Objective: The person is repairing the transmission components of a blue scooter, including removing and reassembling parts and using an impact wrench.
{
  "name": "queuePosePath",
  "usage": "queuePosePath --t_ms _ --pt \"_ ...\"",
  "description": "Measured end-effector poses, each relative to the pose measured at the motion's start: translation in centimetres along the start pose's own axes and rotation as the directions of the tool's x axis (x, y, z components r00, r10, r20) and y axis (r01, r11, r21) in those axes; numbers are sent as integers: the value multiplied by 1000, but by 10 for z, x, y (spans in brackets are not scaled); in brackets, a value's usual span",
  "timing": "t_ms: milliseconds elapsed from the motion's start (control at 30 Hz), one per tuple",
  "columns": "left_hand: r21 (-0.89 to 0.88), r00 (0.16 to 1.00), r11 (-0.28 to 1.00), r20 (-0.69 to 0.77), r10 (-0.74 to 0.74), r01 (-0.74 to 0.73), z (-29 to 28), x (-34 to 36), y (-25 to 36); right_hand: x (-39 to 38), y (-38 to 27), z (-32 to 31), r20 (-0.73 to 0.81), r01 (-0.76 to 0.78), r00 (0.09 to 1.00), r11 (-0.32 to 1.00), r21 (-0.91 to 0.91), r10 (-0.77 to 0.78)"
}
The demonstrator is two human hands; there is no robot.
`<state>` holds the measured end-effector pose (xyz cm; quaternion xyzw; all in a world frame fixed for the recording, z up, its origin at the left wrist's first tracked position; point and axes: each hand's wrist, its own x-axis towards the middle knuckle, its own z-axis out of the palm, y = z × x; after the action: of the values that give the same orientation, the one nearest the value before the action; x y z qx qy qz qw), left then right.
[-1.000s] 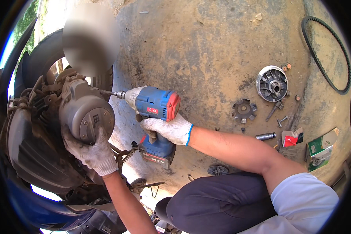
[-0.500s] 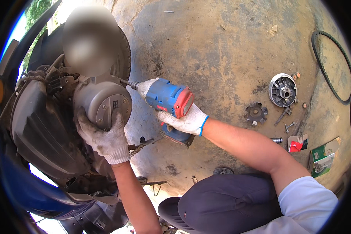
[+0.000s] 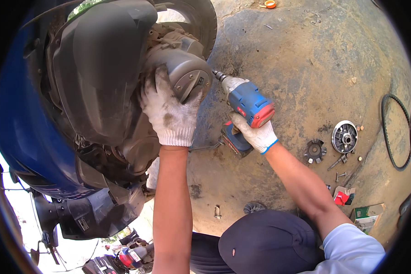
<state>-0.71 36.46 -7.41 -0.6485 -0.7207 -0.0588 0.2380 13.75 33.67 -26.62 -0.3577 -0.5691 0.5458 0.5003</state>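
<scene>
My left hand, in a soiled white knit glove, grips a dusty grey rounded engine cover, its fingers and thumb spread across the lower part. My right hand, in a white glove with a blue cuff, is closed around the handle of a blue and red cordless impact driver. The battery hangs below that hand. At the front of the driver, the socket points at the cover's right edge; whether it touches a bolt there cannot be made out.
The scooter's dark plastic housing and blue bodywork fill the left. On the stained floor at right lie a round pulley, a finned plate, a drive belt, bolts and a green box. A small orange container lies far off.
The view has shifted, so the scooter, hands and floor parts appear farther right. The driver stays in my right hand and my left hand stays on the cover.
</scene>
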Motion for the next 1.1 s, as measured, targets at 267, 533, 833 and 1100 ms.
queuePosePath --t_ms 267,533,833,1100 --pt "-202 987 973 -93 -135 114 -16 -93 38 20 -16 -26 350 -549 810 399 734 471" --pt "-655 759 399 467 -453 641 -52 -112 47 -33 -72 -51 250 -359 932 773 522 264" --pt "-788 617 -324 613 -493 524 -70 -40 26 -47 -89 42 230 251 930 952 174 -287" --pt "-747 590 -300 657 -469 594 -61 -27 -16 -37 -93 62 206 243 936 948 207 -285"
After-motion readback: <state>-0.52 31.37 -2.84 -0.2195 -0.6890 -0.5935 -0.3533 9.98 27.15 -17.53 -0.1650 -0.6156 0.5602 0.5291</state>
